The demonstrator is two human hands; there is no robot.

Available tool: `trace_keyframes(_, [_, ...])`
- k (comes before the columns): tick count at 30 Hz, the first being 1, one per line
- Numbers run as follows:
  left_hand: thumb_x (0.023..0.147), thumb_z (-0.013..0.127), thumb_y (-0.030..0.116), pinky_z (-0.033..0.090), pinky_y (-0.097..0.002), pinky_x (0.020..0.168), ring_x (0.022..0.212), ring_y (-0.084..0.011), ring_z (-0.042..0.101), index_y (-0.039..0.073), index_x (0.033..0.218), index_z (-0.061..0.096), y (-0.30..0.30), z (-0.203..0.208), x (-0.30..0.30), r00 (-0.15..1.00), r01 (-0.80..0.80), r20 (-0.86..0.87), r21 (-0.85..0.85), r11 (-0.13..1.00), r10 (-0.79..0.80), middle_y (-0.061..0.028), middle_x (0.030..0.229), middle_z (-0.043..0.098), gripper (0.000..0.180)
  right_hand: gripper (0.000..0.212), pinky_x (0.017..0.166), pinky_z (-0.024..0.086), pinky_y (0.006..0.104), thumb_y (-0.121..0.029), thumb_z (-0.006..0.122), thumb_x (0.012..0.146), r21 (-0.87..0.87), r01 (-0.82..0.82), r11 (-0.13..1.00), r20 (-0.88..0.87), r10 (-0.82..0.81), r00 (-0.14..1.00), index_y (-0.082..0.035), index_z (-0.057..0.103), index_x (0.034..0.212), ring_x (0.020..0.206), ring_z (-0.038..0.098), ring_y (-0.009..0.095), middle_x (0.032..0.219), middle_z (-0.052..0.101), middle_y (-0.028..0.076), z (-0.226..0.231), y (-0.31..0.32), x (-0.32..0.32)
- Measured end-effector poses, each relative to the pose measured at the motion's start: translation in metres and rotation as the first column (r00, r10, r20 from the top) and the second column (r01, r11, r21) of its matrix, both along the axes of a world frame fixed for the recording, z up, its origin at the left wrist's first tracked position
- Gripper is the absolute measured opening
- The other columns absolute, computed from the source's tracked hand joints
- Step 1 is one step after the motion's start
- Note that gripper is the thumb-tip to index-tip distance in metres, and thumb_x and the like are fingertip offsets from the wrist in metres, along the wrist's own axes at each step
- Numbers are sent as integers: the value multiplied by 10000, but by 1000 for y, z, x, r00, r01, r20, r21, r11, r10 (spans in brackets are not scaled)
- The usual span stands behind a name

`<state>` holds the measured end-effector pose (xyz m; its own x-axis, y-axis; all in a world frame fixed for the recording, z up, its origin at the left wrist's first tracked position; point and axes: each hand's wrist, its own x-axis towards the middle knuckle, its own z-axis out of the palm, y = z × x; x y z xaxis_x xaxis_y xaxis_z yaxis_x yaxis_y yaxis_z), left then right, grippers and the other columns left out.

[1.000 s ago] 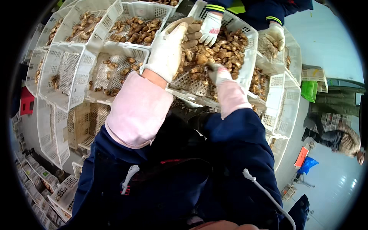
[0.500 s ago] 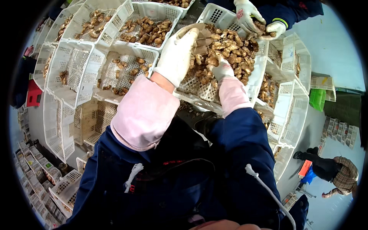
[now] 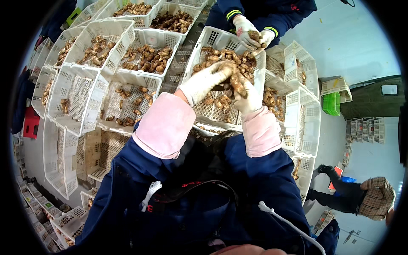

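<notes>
Brown mushrooms lie heaped in the far part of a white perforated crate in front of me. Both my hands wear white gloves with pink sleeve covers and meet above this crate. My right hand grips a long, thick-stemmed mushroom. My left hand has its soiled fingers curled against the mushrooms between the two hands; its fingertips are partly hidden. Some loose mushrooms lie on the crate's mesh bottom nearer to me.
Across the crate, a co-worker's gloved hands hold a mushroom. White crates with mushrooms stand at the left and right. A green basket and a person in a checked top are farther right.
My hands have come together over the crate, and my right hand now grips a mushroom. My left fingers went from stretched to curled. The co-worker's hands lifted mushrooms away from the heap.
</notes>
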<state>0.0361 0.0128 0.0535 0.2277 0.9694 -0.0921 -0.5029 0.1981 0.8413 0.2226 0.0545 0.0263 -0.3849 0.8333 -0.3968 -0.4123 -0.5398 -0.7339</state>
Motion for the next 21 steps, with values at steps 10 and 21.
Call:
trace_keyframes(10, [929,671,194,486,-268,885,1010,-135,637,2,1205,628,8,-14,1,735,-179,-600,279,944,316,-96,1117,695,338,614,663,554,291,-379,606,975,105,-253,962,626,134,768,-28,422,1445,818,677,188,1186,639,104,33,-39,3])
trace_keyframes(21, [1057,439,360,477,-363,997,1174,-189,569,34,1437,441,3,0,17,952,80,297,-1,997,-76,-93,1340,564,501,356,457,260,207,-378,491,1014,62,-202,978,121,193,974,-44,609,1054,514,356,43,708,457,-54,35,-33,29])
